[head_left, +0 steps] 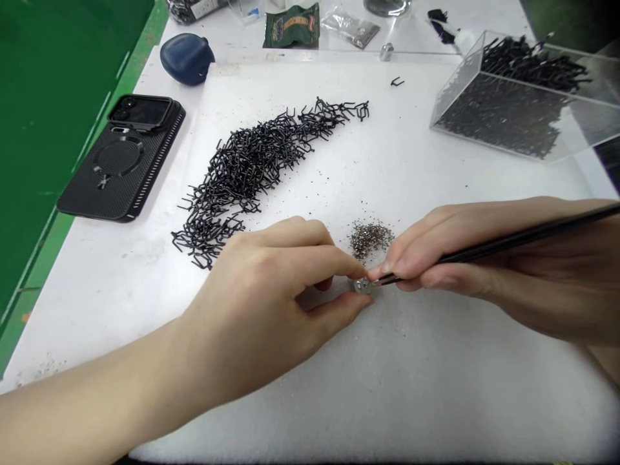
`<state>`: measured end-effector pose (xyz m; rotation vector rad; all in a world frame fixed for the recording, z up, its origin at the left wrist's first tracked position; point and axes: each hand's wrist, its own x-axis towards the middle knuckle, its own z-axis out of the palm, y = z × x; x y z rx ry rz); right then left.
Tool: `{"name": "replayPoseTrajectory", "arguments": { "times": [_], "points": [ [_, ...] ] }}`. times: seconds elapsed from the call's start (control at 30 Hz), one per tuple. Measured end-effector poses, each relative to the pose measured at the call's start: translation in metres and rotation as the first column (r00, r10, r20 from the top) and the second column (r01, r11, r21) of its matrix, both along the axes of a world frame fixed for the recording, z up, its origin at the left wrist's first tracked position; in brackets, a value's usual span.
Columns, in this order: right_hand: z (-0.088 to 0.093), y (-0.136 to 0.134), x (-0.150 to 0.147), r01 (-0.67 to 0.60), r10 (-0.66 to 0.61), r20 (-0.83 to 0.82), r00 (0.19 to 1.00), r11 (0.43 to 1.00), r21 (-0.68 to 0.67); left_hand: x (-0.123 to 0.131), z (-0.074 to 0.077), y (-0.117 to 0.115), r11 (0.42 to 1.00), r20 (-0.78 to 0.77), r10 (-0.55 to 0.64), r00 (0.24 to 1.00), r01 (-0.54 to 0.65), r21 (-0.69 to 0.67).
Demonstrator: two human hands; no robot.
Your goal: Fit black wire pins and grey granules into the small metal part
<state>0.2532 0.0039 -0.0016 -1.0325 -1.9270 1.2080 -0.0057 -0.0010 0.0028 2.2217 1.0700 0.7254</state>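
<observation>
My left hand [271, 290] pinches a small shiny round piece [362, 285] between thumb and forefinger, low over the white mat. It looks clear or silvery, and the fingertips partly cover it. My right hand [465, 265] is closed around slim black tweezers [513, 242], whose tips meet the right side of the shiny piece. What sits between the tips is too small to make out. Just beyond the fingertips lies a little heap of tiny brown, glittering bits [369, 239]. A long pile of small black bent prongs [252, 158] spreads behind my left hand.
A clear box [523, 116] of black pieces stands at the back right. On the left are a black phone [121, 158] and a dark blue case [187, 59]. A green packet [292, 27], small plastic bag [351, 27] and metal nut-like piece [386, 51] lie along the back.
</observation>
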Motion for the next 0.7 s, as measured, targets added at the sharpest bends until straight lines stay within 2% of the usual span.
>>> {"name": "replayPoseTrajectory", "arguments": {
  "times": [0.4,0.57,0.7],
  "points": [
    [-0.0015,-0.0006,0.0007,-0.047,0.047,-0.039,0.998,0.999,-0.003,0.0023,-0.0005,0.0014,1.0,0.002,-0.003,1.0,0.003,0.011],
    [-0.0031,-0.0014,-0.0008,0.026,-0.026,-0.001,1.0,1.0,-0.01,0.0024,0.0008,0.0021,1.0,0.015,-0.01,1.0,0.009,0.01],
    [-0.0013,-0.0003,-0.0019,-0.001,0.001,-0.025,1.0,1.0,0.017,0.0025,0.0015,0.0023,1.0,0.003,-0.011,1.0,0.011,0.0]
  ]
}}
